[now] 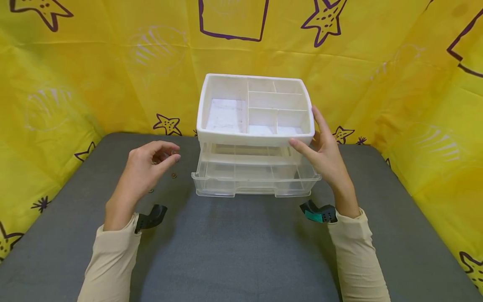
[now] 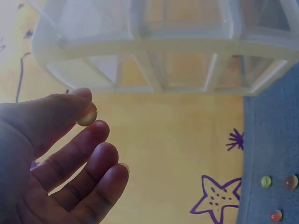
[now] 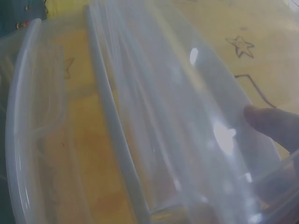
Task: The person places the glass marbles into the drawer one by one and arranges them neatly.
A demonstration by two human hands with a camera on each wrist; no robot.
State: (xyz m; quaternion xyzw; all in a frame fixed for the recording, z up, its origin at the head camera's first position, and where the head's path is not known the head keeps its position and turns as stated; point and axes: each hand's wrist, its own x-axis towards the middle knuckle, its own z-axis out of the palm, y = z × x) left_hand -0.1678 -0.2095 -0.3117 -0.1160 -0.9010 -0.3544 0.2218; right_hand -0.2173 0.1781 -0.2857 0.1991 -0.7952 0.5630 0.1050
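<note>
At centre-left of the frame, the left hand (image 1: 142,170) pinches a bead (image 2: 88,116), other fingers loosely curved, just left of the box (image 1: 256,140), which sits at centre, long axis side to side, its right end gripped by the right hand (image 1: 327,155).

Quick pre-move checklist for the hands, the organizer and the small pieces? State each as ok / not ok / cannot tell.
1. Left hand has a small round piece between thumb and index finger: ok.
2. Right hand in contact with the organizer: ok, at its right front corner.
3. Clear drawer pulled out: ok, juts forward below the top tray.
4. Loose round pieces off the table: not ok, several lie there.
5. No extra piece behind the left fingers: cannot tell, partly hidden.
</note>
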